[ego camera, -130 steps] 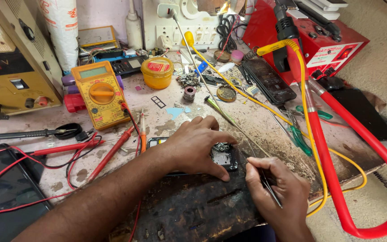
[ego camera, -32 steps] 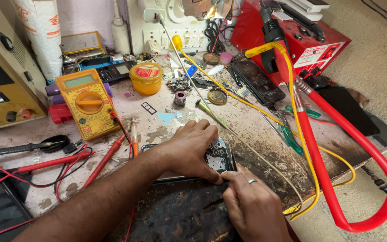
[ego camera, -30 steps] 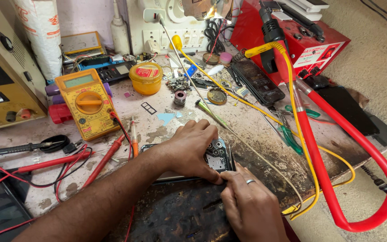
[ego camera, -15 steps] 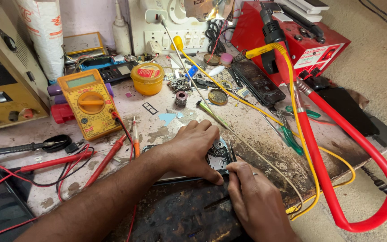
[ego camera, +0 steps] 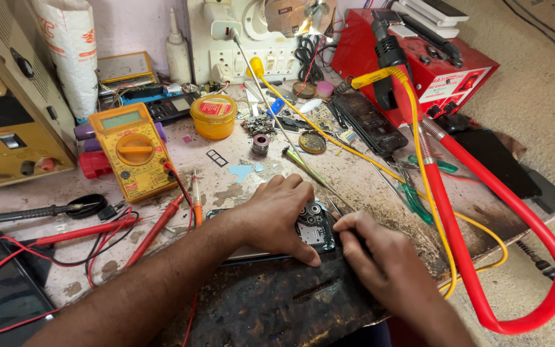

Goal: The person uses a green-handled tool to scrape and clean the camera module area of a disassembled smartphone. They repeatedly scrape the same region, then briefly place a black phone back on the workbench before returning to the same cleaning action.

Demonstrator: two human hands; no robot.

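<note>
Flat, phone (ego camera: 316, 232) (lengthwise left-right), left hand (ego camera: 277, 215) pinning

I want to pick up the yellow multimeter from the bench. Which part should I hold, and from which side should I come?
Grip the yellow multimeter across its two long sides, near the middle by the dial, coming from above. It lies flat, face up, and its body is narrow enough there. Its lower end is likely the worst side, since the red probe lead leaves from there.

A single head-worn camera looks steeply down and forward over the bench (ego camera: 367, 186), close above both forearms, with the back wall at the top edge and floor at the right.
</note>
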